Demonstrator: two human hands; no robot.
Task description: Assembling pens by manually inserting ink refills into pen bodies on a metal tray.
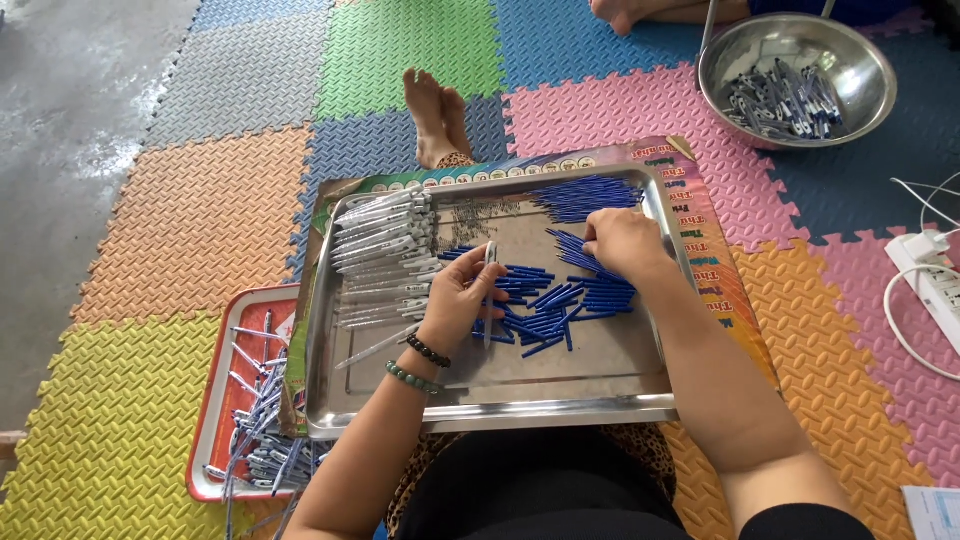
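Covering the floor, coloured foam mats; on her lap a steel tray, kept close for reach; blue pen parts heaped centre; right hand, two o'clock, pinches some; left hand grips one clear pen barrel upright.

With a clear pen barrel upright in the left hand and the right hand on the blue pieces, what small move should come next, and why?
Probably the right hand lifts one blue piece from the pile and brings it to the pen barrel held by the left hand, since that barrel's end looks free and the right fingers already rest on the pile.
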